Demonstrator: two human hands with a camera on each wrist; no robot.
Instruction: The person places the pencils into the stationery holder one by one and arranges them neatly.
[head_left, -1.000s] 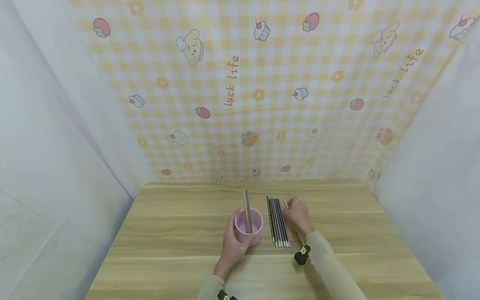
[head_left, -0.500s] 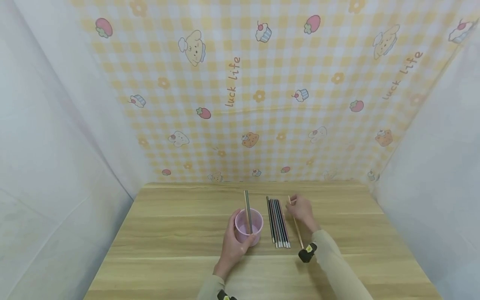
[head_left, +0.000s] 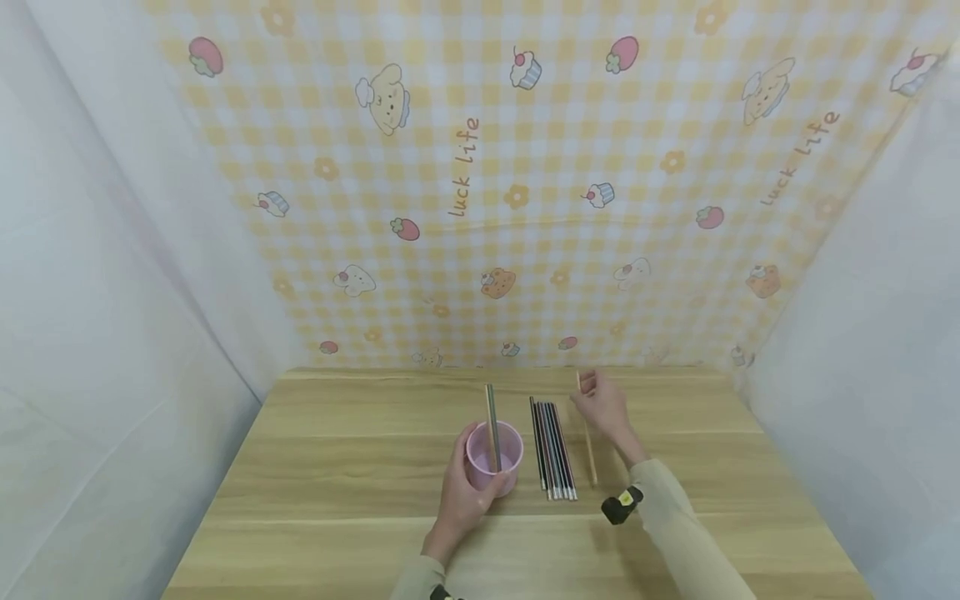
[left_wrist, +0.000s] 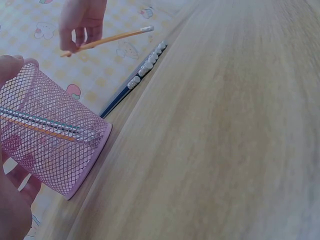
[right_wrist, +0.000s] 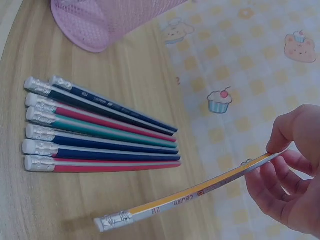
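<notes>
My left hand (head_left: pixel 467 498) grips a pink mesh pen cup (left_wrist: pixel 55 132) that stands on the table. Two pencils (head_left: pixel 492 425), one yellow-orange and one dark green, lean inside it, eraser ends down. A yellow pencil (right_wrist: pixel 190 194) with a white eraser is pinched near its far end between the thumb and fingers of my right hand (head_left: pixel 604 408). In the left wrist view it is raised and tilted. Between cup and right hand lies a row of several pencils (right_wrist: pixel 105 130) in blue, green, red and black, their erasers toward me.
The wooden table (head_left: pixel 337 483) meets a yellow checked cloth backdrop (head_left: pixel 555 150) at its far edge. White cloth walls (head_left: pixel 112 333) rise on both sides. A small black device (head_left: pixel 621 505) is strapped at the right wrist.
My right hand has moved away from me and slightly right, lifting the yellow pencil along with it, apart from the row. The left hand and the cup stay put.
</notes>
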